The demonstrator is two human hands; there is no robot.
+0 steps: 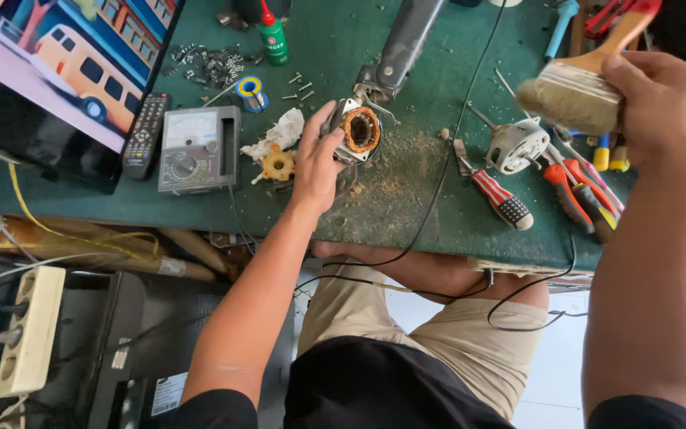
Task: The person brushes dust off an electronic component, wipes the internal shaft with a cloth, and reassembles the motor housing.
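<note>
Here the left hand [317,163] grips the motor [356,131], fingers [321,119] clenched around its housing, with the open end and its copper winding turned up toward the camera. The motor sits near the middle of the green counter [430,214], at the lower end of a grey tube [403,44] that runs toward the far edge. Brown dust [391,179] lies on the counter just beside the motor, toward the near edge. The right hand [660,99] is raised above the right side of the counter, fingers clenched on a brush [573,91] whose bristles point left, well apart from the motor. Below the brush rests a white end cap [518,145] with a shaft, and next to it a screwdriver [495,192] with a red-and-white handle and a cluster of red-handled tools [577,195]. Left of the left hand lie a yellow gear [278,165], a crumpled rag [279,133], a meter [199,148] and a remote [145,135]. Loose screws [212,67] and a green bottle [273,38] are near the far edge. A black cable [438,175] crosses the counter and drops over the near edge.
</note>
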